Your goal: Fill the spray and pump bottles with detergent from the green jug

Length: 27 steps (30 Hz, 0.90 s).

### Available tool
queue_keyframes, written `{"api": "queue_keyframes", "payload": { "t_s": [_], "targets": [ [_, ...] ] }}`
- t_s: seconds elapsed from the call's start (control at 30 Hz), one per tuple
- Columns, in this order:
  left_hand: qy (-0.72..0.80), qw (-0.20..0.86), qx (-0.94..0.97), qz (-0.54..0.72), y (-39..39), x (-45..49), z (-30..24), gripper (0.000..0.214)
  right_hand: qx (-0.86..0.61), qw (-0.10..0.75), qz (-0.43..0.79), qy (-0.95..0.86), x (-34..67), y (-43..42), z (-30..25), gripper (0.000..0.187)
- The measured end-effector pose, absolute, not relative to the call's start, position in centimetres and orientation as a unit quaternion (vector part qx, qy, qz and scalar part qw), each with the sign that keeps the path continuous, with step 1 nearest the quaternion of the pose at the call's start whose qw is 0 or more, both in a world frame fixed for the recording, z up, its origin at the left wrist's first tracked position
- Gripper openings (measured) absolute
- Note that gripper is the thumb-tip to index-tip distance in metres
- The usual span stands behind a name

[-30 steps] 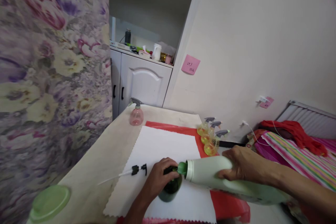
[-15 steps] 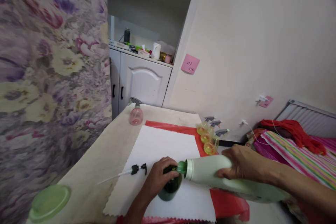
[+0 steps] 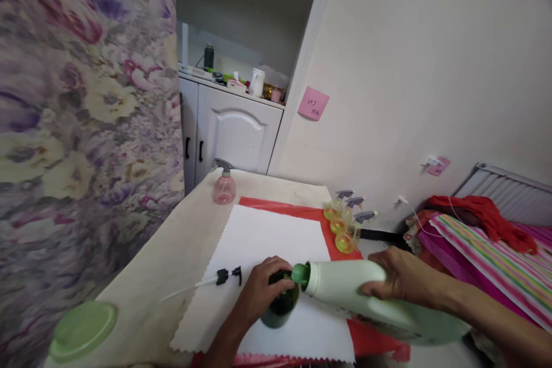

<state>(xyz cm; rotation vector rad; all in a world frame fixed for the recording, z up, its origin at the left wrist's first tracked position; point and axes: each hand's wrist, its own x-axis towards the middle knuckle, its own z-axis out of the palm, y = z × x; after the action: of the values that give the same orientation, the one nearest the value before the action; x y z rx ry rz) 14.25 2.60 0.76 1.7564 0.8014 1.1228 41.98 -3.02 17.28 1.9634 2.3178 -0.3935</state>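
My left hand (image 3: 266, 287) is closed round the neck of a dark green bottle (image 3: 278, 311), which stands on a white sheet with wavy edges (image 3: 276, 236). From the right, my right hand (image 3: 399, 278) grips a large pale green jug (image 3: 345, 282) by its handle and holds it nearly level. The jug's green spout (image 3: 299, 273) meets the bottle's mouth; whether liquid flows there I cannot make out. A black pump head (image 3: 228, 276) with a long clear tube lies left of the bottle. At the lower left rests a green lid (image 3: 81, 330).
Several yellow spray bottles (image 3: 345, 241) stand at the table's right edge on a red sheet (image 3: 280, 208). A pink spray bottle (image 3: 224, 188) is at the far left corner. Behind is a white cabinet (image 3: 237, 129); a flowered curtain (image 3: 86, 126) hangs at left.
The rear of the jug has sunk slightly, so it tilts a little less. My left hand and the bottle stay put.
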Motion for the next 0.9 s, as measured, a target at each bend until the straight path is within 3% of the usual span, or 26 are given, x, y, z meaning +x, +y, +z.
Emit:
{"api": "queue_keyframes", "payload": {
  "t_s": [0.17, 0.4, 0.53, 0.63, 0.77, 0.9],
  "targets": [
    [0.327, 0.436, 0.706, 0.452, 2.4, 14.3, 0.8, 0.011, 0.637, -0.026, -0.244, 0.731, 44.1, -3.3, 14.5, 0.038],
    [0.338, 0.433, 0.704, 0.450, 2.5, 14.4, 0.6, 0.013, 0.621, -0.092, -0.277, 0.727, 44.7, -3.5, 12.7, 0.036],
    [0.349, 0.435, 0.693, 0.457, 2.4, 14.5, 0.1, 0.018, 0.620, -0.159, -0.382, 0.666, 44.8, -2.8, 13.1, 0.039],
    [0.356, 0.447, 0.678, 0.462, 2.4, 14.5, -0.2, 0.023, 0.608, -0.237, -0.403, 0.641, 44.5, -1.0, 13.2, 0.043],
    [0.368, 0.459, 0.669, 0.455, 2.5, 14.5, -0.2, 0.029, 0.579, -0.402, -0.358, 0.612, 42.6, 2.9, 11.6, 0.048],
    [0.368, 0.463, 0.664, 0.456, 2.7, 14.5, -0.6, 0.031, 0.551, -0.478, -0.367, 0.577, 38.4, 7.1, 8.7, 0.059]
  ]
}}
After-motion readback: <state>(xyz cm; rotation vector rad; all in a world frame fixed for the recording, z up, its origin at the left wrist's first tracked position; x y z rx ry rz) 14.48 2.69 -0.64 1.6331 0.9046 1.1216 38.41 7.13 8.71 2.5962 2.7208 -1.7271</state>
